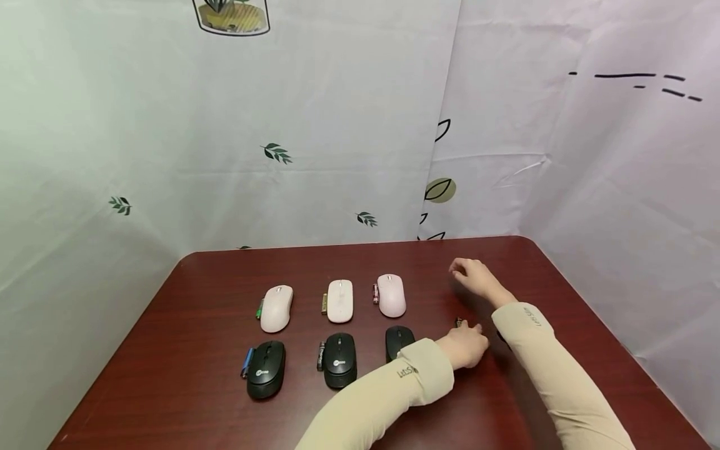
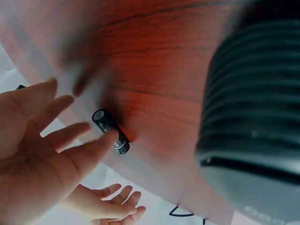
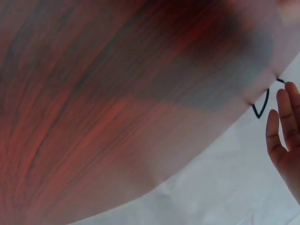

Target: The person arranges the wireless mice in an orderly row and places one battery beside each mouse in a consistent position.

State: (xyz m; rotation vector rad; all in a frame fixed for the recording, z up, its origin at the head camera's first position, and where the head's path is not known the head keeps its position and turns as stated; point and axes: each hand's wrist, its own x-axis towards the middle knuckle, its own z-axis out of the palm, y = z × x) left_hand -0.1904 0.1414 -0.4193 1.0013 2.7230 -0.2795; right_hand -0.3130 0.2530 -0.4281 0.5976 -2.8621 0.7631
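Observation:
My left hand [image 1: 464, 345] is low over the table, to the right of a black computer mouse [image 1: 398, 341] that its sleeve partly covers. Its fingers look loosely extended in the left wrist view. One fingertip overlaps a dark battery [image 2: 111, 131] lying on the wood; whether it touches is unclear. From the head view, a small part of a battery [image 1: 458, 322] shows beside that hand. Farther back, my right hand [image 1: 475, 276] hovers above the tabletop near the far right. Its fingers [image 3: 286, 105] are relaxed, and nothing is seen in them.
Two more black mice [image 1: 266, 370] [image 1: 340, 360] stand in the front row. Behind are a white mouse [image 1: 277, 309], another white mouse [image 1: 340, 301] and a pinkish mouse [image 1: 391, 295]. Batteries [image 1: 247, 362] lie along their left sides. A patterned cloth [image 1: 337, 125] hangs behind the table [image 1: 185, 375].

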